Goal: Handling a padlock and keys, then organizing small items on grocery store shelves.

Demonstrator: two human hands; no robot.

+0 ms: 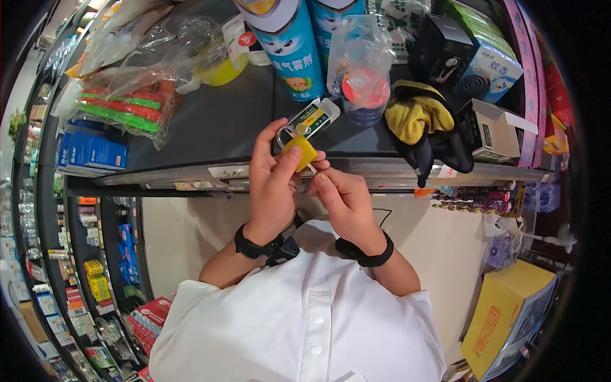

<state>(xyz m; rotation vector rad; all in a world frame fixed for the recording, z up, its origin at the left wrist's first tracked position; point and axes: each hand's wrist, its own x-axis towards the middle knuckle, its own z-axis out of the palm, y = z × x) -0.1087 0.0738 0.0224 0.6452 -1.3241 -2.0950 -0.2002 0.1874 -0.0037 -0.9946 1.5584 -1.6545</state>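
My left hand (278, 179) grips a yellow padlock (301, 151) by its body, thumb across the front. The silver shackle (285, 135) points up and left, towards the index finger. From the lock's lower end sticks a thin metal key (312, 168). Thumb and fingers of my right hand (342, 200) pinch the key's outer end, partly hiding it. Just beyond the lock, an opened small green and yellow carton (316, 118) lies on the black shelf (215, 126). A black band is on each wrist.
Blue spray cans (291, 62) and a plastic-wrapped jar (365, 98) stand behind the carton. To the right are black-yellow gloves (420, 119) and an open box (491, 131). Bagged red and green goods (124, 107) and blue boxes (93, 152) occupy the left. A yellow carton (506, 310) stands lower right.
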